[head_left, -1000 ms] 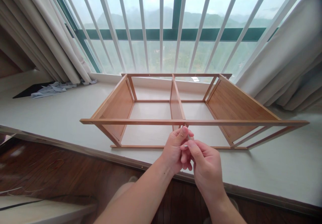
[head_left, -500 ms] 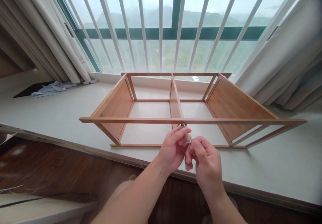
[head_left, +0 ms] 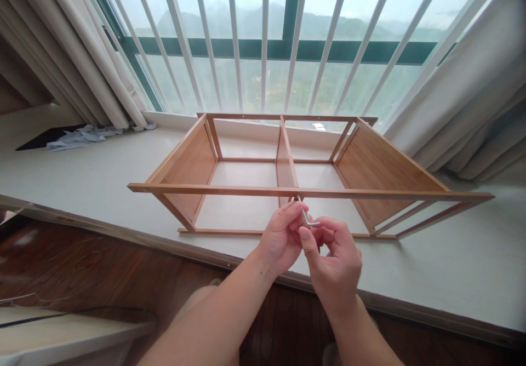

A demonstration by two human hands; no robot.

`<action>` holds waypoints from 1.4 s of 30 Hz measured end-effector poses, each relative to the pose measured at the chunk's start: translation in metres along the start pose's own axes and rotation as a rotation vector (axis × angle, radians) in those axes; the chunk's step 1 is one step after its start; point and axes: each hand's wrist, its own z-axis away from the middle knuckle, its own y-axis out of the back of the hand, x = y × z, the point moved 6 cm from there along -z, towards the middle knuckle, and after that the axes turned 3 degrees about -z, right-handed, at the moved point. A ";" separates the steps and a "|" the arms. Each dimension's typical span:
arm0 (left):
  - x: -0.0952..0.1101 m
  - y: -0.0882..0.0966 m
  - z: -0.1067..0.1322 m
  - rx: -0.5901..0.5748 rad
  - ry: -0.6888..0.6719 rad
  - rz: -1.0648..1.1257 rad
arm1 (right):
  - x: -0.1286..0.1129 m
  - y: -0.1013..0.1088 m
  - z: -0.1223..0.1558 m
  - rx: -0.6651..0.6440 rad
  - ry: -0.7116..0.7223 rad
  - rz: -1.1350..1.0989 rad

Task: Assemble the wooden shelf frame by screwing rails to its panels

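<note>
A silver L-shaped hex key (head_left: 304,217) reaches up to a screw (head_left: 298,197) on the front rail of a brown wooden shelf frame (head_left: 230,190). My left hand (head_left: 283,240) is closed, its thumb and fingers pinching around the key's long arm just below the rail. My right hand (head_left: 335,251) is at the key's bent end, thumb by the bend and curled index finger against the tip of the short arm. The other right fingers are partly hidden. The frame lies on its side, with a middle panel (head_left: 286,155) behind the screw.
The frame rests on a white window ledge (head_left: 94,185) with a dark edge, above a dark wooden floor (head_left: 102,256). White bars (head_left: 265,43) cross the window behind. Curtains (head_left: 464,97) hang at both sides. Grey crumpled cloth (head_left: 82,137) lies at left; a pale board (head_left: 61,333) is lower left.
The hex key's short arm has swung round to point right. My right hand's thumb and index finger have spread apart around it. My left hand stays at the key below the rail.
</note>
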 end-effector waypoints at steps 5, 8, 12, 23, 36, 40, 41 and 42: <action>-0.001 -0.003 0.000 -0.044 0.003 0.043 | 0.001 -0.002 0.000 0.038 0.021 -0.012; 0.002 -0.003 0.000 -0.055 -0.030 0.057 | 0.001 0.000 0.001 0.081 0.045 0.017; 0.001 -0.001 0.000 -0.051 -0.029 0.046 | -0.004 0.001 0.001 0.074 0.092 0.082; -0.004 0.004 0.002 -0.075 0.051 -0.087 | 0.021 -0.035 0.020 -0.194 -0.566 -0.738; -0.001 -0.005 0.003 -0.101 0.038 -0.028 | 0.014 -0.005 0.016 0.019 -0.157 -0.208; 0.004 -0.009 0.004 -0.120 -0.006 0.003 | 0.010 -0.002 0.012 0.076 -0.089 -0.177; 0.005 -0.010 0.005 -0.128 -0.016 0.011 | 0.009 -0.002 0.012 0.083 -0.075 -0.174; 0.006 -0.010 0.005 -0.135 -0.026 0.017 | 0.009 -0.001 0.011 0.089 -0.061 -0.173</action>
